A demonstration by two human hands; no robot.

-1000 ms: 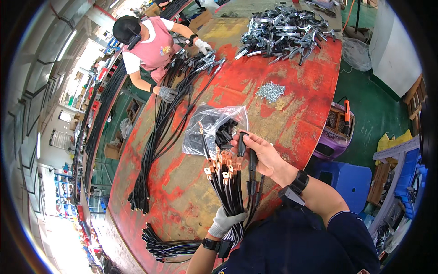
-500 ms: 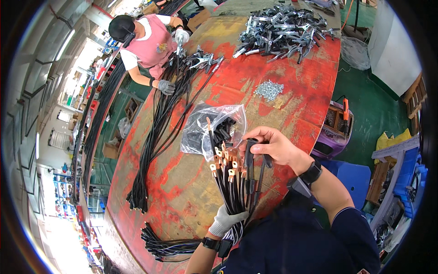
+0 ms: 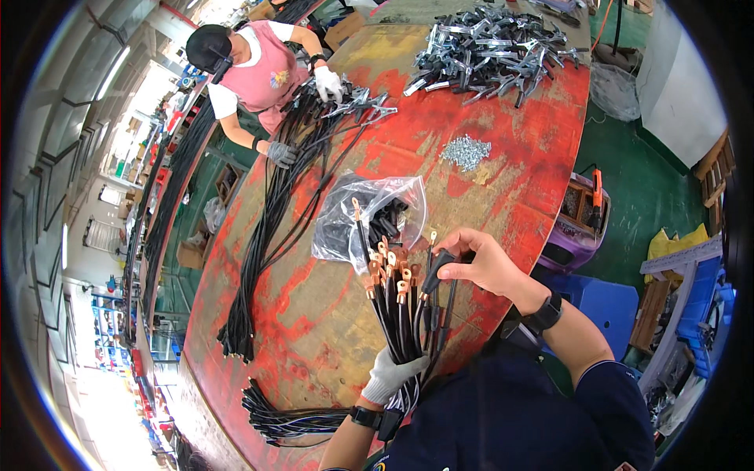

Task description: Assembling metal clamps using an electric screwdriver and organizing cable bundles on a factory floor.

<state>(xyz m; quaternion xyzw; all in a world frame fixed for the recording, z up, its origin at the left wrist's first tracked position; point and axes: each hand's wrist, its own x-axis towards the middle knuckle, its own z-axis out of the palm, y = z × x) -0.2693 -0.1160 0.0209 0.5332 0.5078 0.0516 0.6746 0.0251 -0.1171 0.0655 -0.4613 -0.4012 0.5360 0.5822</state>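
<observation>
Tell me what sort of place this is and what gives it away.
Most likely a factory workshop: a heap of clamps lies on a large worn table, the gloved left hand grips a bundle of black cables, and a co-worker handles more across from it.

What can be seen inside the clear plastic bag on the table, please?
The clear plastic bag holds loose black pieces, seen toward its right side. Copper-tipped cables in front hide part of it, and anything beneath the uppermost pieces is covered.
</observation>
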